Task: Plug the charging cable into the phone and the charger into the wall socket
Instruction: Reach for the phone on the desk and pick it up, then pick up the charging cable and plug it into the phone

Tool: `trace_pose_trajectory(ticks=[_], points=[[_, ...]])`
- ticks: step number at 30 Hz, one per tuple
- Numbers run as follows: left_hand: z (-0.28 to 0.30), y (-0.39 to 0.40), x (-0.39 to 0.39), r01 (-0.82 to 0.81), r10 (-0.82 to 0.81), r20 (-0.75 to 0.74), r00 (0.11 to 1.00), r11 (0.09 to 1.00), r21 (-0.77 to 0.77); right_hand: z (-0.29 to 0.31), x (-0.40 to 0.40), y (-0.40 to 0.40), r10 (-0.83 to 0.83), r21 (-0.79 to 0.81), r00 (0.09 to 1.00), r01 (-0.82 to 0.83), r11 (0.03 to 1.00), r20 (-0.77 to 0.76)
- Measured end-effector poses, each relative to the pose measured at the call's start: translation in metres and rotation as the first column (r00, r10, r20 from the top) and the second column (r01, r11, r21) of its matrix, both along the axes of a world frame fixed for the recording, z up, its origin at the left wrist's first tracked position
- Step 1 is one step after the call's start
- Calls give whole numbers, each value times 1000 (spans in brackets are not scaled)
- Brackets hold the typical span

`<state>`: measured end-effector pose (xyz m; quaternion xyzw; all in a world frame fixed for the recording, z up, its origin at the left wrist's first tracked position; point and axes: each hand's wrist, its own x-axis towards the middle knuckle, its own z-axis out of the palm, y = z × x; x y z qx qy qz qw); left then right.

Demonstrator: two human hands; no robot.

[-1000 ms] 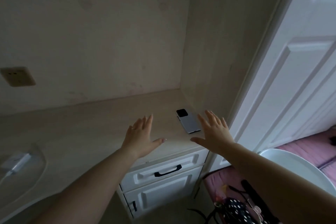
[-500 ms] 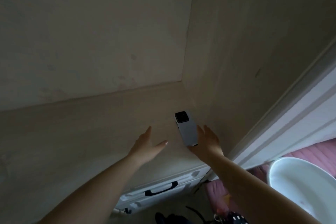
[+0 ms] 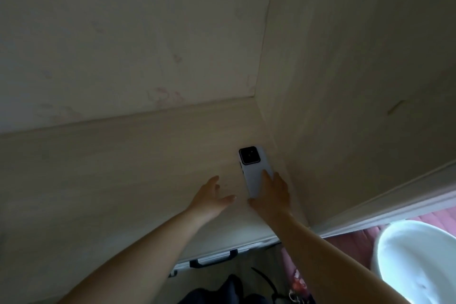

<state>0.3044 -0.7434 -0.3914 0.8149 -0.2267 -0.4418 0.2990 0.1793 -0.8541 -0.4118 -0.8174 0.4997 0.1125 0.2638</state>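
Since the earlier frame the right hand (image 3: 272,195) has come down onto the white rectangular phone with a black camera square (image 3: 254,171), fingers spread over its lower end, thumb at its near edge. The phone lies back-up on the pale wooden countertop (image 3: 123,168) at centre frame, by the side panel. The left hand (image 3: 209,196) hovers open just left of it.

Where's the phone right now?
The white phone lies camera-side up on the pale wooden desktop, near the right side wall, with the right hand on its near end.
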Motion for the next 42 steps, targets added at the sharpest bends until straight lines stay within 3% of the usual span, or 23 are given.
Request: trace_pose_trajectory(ticks=[4,10,16,22,25,27,29,35,39,42], points=[[-2,-4,-2,-95,91,-95,991,995,-28,8,7,-7,-57,61,996,53,997,68],[17,-4,-3,-325,281,-291,914,938,-116,17,21,15,-314,429,873,138,893,374],[26,26,15,-421,320,-394,862,884,-202,27,45,55,-229,478,871,-8,878,435],[28,77,37,-513,397,-380,835,812,-278,46,76,100,105,307,894,-258,916,436],[28,111,53,-568,450,-390,803,775,-276,54,93,126,187,286,882,-331,899,433],[28,132,64,-599,478,-399,783,751,-276,53,106,141,172,320,882,-332,887,439],[29,159,79,-611,487,-400,776,738,-286,52,125,161,54,424,887,-271,864,458],[39,253,132,-564,444,-370,816,753,-340,54,186,236,-343,721,852,-56,691,395],[46,311,167,-517,403,-350,846,782,-348,55,221,293,-476,885,806,-120,450,351],[45,352,192,-499,391,-336,857,792,-351,52,246,332,-490,905,794,-168,391,359]])
